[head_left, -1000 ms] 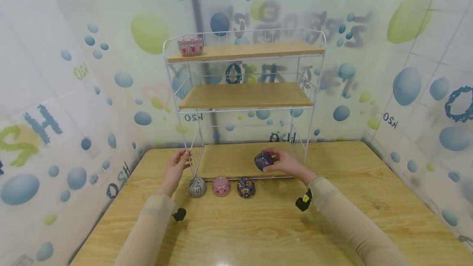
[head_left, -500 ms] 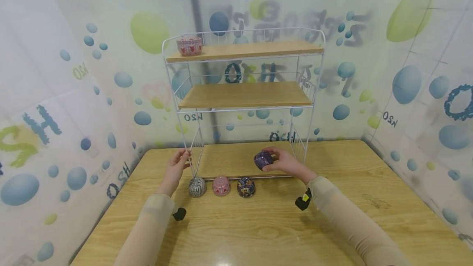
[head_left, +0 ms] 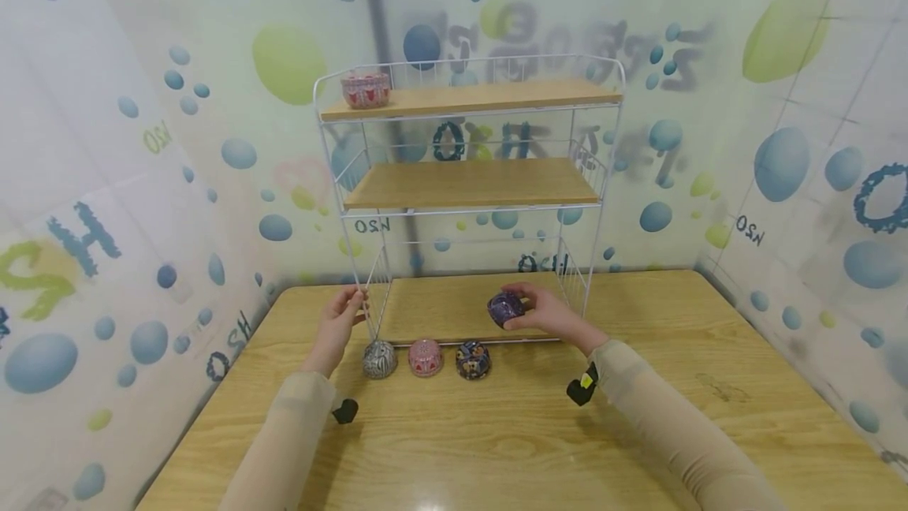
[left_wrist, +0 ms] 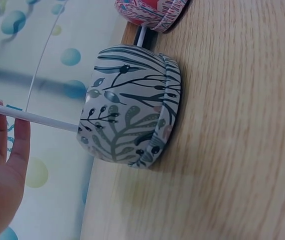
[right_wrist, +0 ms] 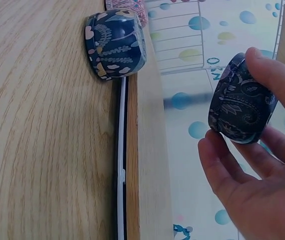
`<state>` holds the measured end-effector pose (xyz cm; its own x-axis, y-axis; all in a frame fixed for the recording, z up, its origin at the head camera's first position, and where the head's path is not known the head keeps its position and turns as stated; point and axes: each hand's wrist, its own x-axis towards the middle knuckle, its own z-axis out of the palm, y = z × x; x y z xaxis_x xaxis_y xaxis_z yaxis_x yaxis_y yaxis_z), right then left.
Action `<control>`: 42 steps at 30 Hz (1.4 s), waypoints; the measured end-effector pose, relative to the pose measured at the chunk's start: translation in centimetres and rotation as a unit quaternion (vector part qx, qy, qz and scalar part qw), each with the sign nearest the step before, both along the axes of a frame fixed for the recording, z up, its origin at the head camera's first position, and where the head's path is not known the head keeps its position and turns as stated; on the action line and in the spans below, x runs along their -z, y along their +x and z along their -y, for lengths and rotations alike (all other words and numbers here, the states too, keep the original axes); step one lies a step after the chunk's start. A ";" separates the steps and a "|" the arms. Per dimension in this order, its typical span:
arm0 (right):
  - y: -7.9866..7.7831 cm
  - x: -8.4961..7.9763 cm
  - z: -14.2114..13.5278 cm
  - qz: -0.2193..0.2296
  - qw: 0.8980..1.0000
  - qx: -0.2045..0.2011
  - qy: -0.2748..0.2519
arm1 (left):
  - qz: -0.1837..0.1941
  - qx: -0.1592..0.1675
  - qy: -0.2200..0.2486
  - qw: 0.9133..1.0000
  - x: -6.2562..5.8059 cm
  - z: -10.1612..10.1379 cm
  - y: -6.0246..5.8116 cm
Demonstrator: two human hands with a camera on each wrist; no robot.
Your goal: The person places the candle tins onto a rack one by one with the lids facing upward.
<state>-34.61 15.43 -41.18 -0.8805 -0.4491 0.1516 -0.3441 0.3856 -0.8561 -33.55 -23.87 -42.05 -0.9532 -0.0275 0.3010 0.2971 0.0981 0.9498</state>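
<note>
My right hand (head_left: 541,311) holds a dark purple round tin (head_left: 505,310), tilted, above the bottom board of the white wire shelf rack (head_left: 471,210). In the right wrist view, thumb and fingers grip this paisley-patterned tin on opposite sides. My left hand (head_left: 344,320) holds the rack's left front post, its fingers on the white rod in the left wrist view. Along the rack's front edge on the table stand a grey leaf-patterned tin (head_left: 379,359), a pink tin (head_left: 425,358) and a dark blue floral tin (head_left: 472,359).
A pink tin with red shapes (head_left: 366,90) stands at the left end of the top shelf (head_left: 482,97). Below it is the middle shelf (head_left: 471,184). The wooden table (head_left: 454,440) reaches back to walls hung with patterned sheeting.
Apart from a slight shift of the head view, nothing visibly differs; both hands and the tins keep their places.
</note>
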 end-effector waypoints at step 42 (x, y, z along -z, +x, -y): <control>-0.1 0.1 0.1 0.019 1.000 0.004 -0.017 | -0.025 -0.014 -0.002 1.000 1.3 0.2 -0.9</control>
<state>-34.73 15.33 -41.29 -0.8894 -0.4376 0.1325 -0.3080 0.3592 -0.8810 -34.44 -24.03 -43.33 -0.9360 -0.0532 0.3480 0.3408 0.1116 0.9335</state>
